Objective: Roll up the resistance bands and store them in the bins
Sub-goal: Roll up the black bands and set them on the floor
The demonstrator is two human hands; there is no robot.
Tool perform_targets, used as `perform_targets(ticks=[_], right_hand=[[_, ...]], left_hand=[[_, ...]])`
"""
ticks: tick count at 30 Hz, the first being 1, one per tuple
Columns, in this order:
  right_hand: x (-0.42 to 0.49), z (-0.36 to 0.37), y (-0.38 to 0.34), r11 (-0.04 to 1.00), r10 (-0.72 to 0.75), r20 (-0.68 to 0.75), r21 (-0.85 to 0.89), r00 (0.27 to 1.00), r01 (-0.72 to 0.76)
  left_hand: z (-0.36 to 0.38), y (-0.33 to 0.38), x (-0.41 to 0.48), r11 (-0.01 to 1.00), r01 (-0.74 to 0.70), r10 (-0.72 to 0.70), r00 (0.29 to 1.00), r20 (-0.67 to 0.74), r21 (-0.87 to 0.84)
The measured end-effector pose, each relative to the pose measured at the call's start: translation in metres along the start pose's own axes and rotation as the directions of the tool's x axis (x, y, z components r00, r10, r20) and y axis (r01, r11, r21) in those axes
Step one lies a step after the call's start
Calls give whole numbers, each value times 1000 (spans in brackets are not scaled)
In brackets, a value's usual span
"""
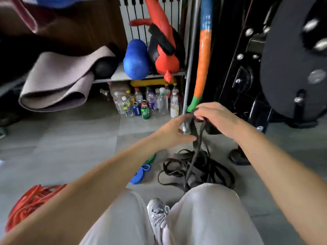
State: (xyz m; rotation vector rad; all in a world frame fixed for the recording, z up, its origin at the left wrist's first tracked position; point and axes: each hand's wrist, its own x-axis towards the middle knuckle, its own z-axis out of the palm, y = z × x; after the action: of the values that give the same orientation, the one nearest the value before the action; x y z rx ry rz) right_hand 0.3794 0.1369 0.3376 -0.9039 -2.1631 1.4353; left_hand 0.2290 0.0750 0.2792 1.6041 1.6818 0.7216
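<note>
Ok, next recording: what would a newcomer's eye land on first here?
The two hands at centre: the right hand pinches a flat black resistance band and the left hand meets it, its grip blurred, while the band trails down to a tangled heap of black bands on the grey floor. Next, the bright red pile of bands at lower left and the blue padded oval cushion on the shelf behind.

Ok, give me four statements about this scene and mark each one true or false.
1. The right hand grips a black band. True.
2. The red bands hang on a rack. False: they lie heaped on the floor.
3. A pile of black bands lies loose on the floor. True.
4. The bottles and cans stand on top of the shelf. False: they stand on the floor under it.
</note>
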Motion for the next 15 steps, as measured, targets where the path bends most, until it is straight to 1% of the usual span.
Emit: perform_targets(ticks=[2,3,4,5,6,7,8,9,10,12,13,14,15], right_hand=[[-12,-6,-24,999,-42,-67,-24,997,41],[-17,-8,-31,999,-48,-130,-4,990,48],[-24,-10,-35,996,-39,-191,65,981,53],[-31,-8,-38,984,-21,-223,166,975,59],[-37,-5,-39,959,2,-228,277,974,63],[-43,3,-39,939,-8,-215,335,977,82],[-47,14,-36,944,-55,-194,310,979,114],[-50,27,-31,964,-90,-182,233,979,132],[-52,41,-24,981,-89,-191,155,978,120],[-58,62,-2,999,-19,-269,27,963,27],[-64,67,15,999,35,-296,-24,954,-44],[-74,71,35,986,102,-299,-94,949,-136],[-86,72,55,953,173,-286,-195,943,-234]], left_hand=[[-5,29,-14,998,-45,41,996,-73,-54],[-10,41,-21,991,-56,42,993,-110,-125],[-16,54,-30,972,-67,34,988,-150,-224],[-22,65,-38,939,-89,23,981,-195,-333],[-29,75,-45,900,-122,17,969,-246,-419],[-35,84,-52,866,-159,19,958,-287,-473],[-40,92,-60,841,-187,26,951,-307,-508],[-43,99,-66,813,-205,31,950,-310,-545],[-44,104,-73,776,-214,29,952,-305,-593],[-50,109,-82,680,-246,9,945,-328,-691],[-56,109,-86,625,-277,-6,933,-360,-730],[-64,108,-91,563,-316,-32,915,-402,-764],[-75,106,-97,495,-359,-69,892,-448,-791]])
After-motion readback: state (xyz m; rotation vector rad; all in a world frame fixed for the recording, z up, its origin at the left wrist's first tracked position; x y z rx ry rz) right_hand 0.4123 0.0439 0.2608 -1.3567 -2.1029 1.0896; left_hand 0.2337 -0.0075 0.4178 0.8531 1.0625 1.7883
